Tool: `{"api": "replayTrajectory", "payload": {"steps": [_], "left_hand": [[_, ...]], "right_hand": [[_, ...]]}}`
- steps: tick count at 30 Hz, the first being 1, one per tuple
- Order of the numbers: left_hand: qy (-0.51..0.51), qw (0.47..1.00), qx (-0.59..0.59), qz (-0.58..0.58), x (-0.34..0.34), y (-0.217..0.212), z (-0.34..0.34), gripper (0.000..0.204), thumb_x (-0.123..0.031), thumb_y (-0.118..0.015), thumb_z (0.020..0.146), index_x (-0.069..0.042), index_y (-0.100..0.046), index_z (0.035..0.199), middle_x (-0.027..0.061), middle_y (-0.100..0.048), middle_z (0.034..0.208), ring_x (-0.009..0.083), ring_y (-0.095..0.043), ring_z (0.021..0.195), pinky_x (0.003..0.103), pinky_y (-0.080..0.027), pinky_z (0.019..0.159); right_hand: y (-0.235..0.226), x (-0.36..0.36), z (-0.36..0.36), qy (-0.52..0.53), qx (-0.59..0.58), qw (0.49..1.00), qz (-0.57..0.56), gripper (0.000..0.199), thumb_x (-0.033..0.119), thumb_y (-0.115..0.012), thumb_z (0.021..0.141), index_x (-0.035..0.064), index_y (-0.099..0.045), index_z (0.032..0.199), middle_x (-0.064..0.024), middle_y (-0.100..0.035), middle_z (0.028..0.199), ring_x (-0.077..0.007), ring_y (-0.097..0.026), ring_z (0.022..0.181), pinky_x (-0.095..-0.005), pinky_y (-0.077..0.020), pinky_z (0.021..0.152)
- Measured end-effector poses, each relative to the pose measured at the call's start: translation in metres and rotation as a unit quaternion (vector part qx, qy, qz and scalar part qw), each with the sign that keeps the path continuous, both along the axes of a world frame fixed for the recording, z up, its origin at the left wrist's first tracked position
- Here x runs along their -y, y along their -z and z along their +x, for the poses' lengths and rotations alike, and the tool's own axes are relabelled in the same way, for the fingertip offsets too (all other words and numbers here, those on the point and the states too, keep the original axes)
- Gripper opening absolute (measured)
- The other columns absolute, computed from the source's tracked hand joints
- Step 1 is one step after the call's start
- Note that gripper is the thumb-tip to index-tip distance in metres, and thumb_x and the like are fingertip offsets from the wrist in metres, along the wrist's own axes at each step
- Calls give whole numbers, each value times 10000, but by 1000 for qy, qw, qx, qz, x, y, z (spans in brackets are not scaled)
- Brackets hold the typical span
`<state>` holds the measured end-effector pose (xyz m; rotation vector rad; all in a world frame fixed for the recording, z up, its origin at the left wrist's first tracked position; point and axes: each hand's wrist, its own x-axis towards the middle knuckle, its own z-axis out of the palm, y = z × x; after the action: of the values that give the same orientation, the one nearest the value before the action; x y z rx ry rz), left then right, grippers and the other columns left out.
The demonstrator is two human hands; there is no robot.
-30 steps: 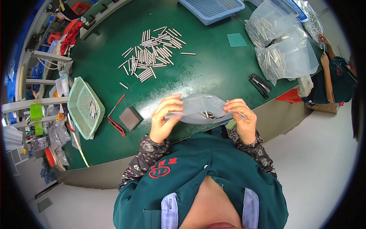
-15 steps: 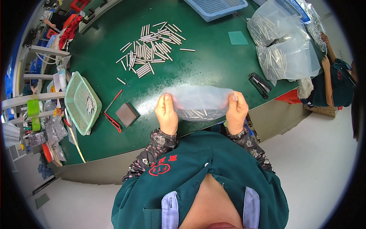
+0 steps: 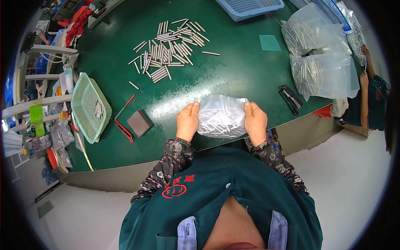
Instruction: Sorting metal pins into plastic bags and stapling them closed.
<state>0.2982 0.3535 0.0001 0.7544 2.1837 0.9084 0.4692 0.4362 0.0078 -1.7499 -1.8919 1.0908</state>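
Observation:
Between my two hands is a translucent plastic bag [image 3: 221, 114] with several metal pins showing through its lower part. My left hand [image 3: 188, 119] grips its left upper corner, the thumb pressed on top. On the opposite side my right hand [image 3: 255, 120] pinches the right edge the same way. The bag is at the near edge of the green table, its plastic wrinkled across the front; the fingers behind it are hidden. Beyond it lies a loose heap of metal pins [image 3: 168, 50], with one stray pin [image 3: 133, 85] nearer to me.
To the left are a green basket [image 3: 86, 109] with pins, red-handled pliers [image 3: 123, 129] and a brown block [image 3: 139, 123]. On the right stand a black stapler [image 3: 290, 100], filled plastic bags [image 3: 306, 75] and a green sheet [image 3: 270, 43]. A co-worker's arm [image 3: 364, 93] shows beyond the table edge.
My hands have come closer together, and the bag, smooth and stretched wide before, is now narrower and wrinkled. The view has shifted slightly.

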Motion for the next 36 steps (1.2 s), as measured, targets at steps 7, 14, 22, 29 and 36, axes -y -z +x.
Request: {"api": "replayTrajectory", "payload": {"steps": [7,14,22,29,36], "left_hand": [[-33,994,77,66,6,23,2,336,-282,-451,869,11,-528,723,135,-455,545,166,-382,514,305,-388,540],[-51,983,138,105,5,15,-12,350,-263,-469,863,4,-502,639,8,-418,520,79,-350,526,255,-329,492],[-6,941,283,185,-7,-29,-19,298,-231,-500,849,-33,-505,626,-67,-414,586,25,-338,553,199,-288,497],[46,953,253,159,-11,-34,-23,289,-191,-538,813,-28,-520,575,-53,-462,549,39,-374,517,200,-293,486],[35,943,275,185,-7,-52,-29,86,-106,-532,795,-39,-486,765,-23,-504,667,56,-452,651,191,-341,608]], "right_hand": [[18,2,4,29,-103,994,-4,333,292,-452,847,6,-472,676,-191,-458,577,-345,-429,519,-377,-362,502],[34,-4,15,52,-162,985,-15,296,271,-481,826,10,-502,688,-137,-418,529,-199,-405,480,-329,-356,491],[-23,1,22,134,-353,918,-120,237,170,-494,810,-3,-527,651,54,-451,609,-43,-366,565,-204,-304,524],[-35,9,27,161,-367,910,-109,180,116,-483,752,-14,-536,640,35,-489,617,-58,-384,558,-201,-289,529],[-32,4,39,111,-368,915,-121,81,80,-508,744,10,-538,717,21,-512,657,-53,-429,638,-179,-308,597]]}}
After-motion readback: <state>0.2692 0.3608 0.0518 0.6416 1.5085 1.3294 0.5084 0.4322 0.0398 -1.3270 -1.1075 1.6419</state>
